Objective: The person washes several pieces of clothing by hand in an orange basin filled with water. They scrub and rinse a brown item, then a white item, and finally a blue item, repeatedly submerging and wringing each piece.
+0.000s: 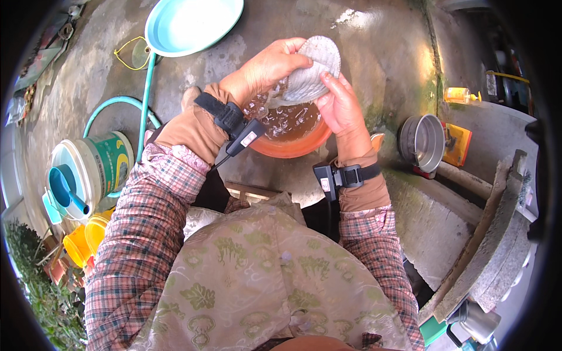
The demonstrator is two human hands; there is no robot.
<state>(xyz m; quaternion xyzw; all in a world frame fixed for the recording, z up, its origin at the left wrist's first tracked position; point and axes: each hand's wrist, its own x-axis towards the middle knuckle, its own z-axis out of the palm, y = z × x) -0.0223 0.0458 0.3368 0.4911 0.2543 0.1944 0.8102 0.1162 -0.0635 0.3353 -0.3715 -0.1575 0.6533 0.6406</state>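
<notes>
A wet, pale grey quilted fabric pad with rounded ends, perhaps an insole [317, 66], is held up between my two hands. My left hand [281, 61] pinches its left edge, thumb on top. On its lower right edge, my right hand [340, 103] grips with the thumb over the cloth. Below the pad stands an orange-red plastic basin [287, 151] of brownish water with bits of foam. Part of the basin is hidden by the hands and the pad. Both wrists bear black straps with small devices over brown cuffs.
A light blue basin [151, 28] and a green hose [147, 105] lie at upper left. A white bucket [92, 145] with a blue dipper [61, 184] is at left. Right are a metal pot [432, 142], a yellow pump bottle [457, 94] and concrete slabs [430, 228].
</notes>
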